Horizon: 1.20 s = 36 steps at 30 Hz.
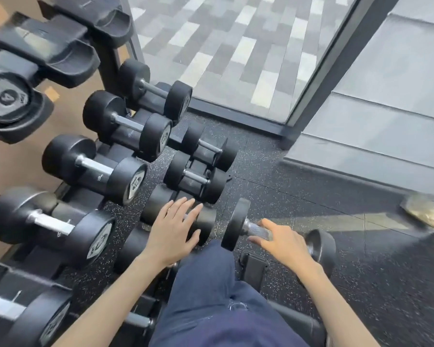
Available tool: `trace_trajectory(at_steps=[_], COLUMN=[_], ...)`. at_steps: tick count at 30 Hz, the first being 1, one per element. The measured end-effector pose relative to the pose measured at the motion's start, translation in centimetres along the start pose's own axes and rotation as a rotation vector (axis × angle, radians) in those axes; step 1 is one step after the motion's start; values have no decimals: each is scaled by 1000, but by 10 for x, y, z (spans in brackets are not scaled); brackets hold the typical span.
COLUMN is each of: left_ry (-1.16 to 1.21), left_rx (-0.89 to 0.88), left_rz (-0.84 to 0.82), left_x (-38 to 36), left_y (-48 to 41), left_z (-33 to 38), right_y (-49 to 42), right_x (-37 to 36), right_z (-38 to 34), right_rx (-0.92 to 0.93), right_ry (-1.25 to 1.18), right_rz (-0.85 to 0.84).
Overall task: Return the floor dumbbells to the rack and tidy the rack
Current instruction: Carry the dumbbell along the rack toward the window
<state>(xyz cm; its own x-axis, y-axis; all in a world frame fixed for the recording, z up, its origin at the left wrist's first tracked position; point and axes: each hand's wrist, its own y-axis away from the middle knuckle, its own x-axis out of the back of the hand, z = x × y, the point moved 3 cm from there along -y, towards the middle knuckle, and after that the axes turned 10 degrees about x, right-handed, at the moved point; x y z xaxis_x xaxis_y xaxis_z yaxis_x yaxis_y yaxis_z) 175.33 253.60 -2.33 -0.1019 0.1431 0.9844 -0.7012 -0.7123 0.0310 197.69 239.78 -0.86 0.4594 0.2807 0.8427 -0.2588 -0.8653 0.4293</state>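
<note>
A black dumbbell with a knurled steel handle lies on the speckled rubber floor just right of the rack. My right hand rests on its handle with thumb and forefinger spread on either side, not closed. On the rack's lowest tier sits another dumbbell. My left hand hovers flat over it, fingers apart, hiding its handle. Several larger dumbbells sit on the middle tier. The top tier has empty cradles and one dumbbell end marked 4.
My knee in dark blue trousers is between my arms. A glass wall with a dark frame stands beyond the rack. A grey raised ledge runs along the right, with a tan object at its foot.
</note>
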Motion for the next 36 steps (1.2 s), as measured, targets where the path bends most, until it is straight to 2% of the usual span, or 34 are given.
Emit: trace_trajectory(at_steps=[8,13,19,25,36], left_ry=[27,26,5,46,36], left_rx=[-28,-33,-47,-47,55], left_rz=[-27,-40,-65,17,50], left_x=[-10,-10,-3,22,30], left_y=[-76,-141,-236,-333,-388], left_z=[3,1,-6,-16,-28], right_y=[-47,-88,-160,-230,-321], right_x=[26,50,107,170,221], right_z=[19,39,58,69,78], right_rx=[-29,-20,-54,-28,124], right_ry=[-29,-46,-16,51,65], right_rz=[-34,13,-2,55,18])
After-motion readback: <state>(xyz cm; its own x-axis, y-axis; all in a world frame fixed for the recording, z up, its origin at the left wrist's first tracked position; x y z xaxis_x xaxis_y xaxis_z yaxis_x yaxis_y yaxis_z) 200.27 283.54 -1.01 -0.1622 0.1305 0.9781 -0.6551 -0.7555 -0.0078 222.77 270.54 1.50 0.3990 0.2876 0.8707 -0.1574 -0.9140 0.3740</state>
